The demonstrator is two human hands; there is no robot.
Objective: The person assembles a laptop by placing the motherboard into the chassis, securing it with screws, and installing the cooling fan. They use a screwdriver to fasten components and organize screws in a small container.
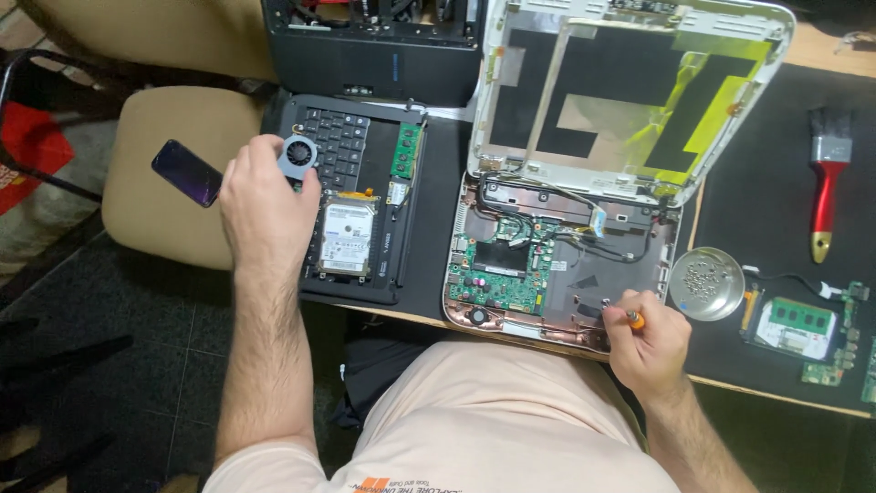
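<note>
My left hand (266, 205) holds a small grey round cooling fan (297, 156) over the black keyboard panel (339, 146). On that panel, just right of the hand, lie a silver hard drive (347, 239) and a green memory stick (406, 151). My right hand (648, 342) grips an orange-handled screwdriver (633, 319), with its tip at the lower right of the opened laptop base (547, 274). The base shows a green circuit board (497, 269) and loose cables. The laptop's stripped lid (630, 91) stands open behind it.
A round metal dish with screws (707, 283) sits right of the laptop. A red-handled brush (826, 183) and another circuit board with memory (803, 329) lie on the black mat at right. A dark phone (186, 173) rests on a beige chair seat (169, 155) at left.
</note>
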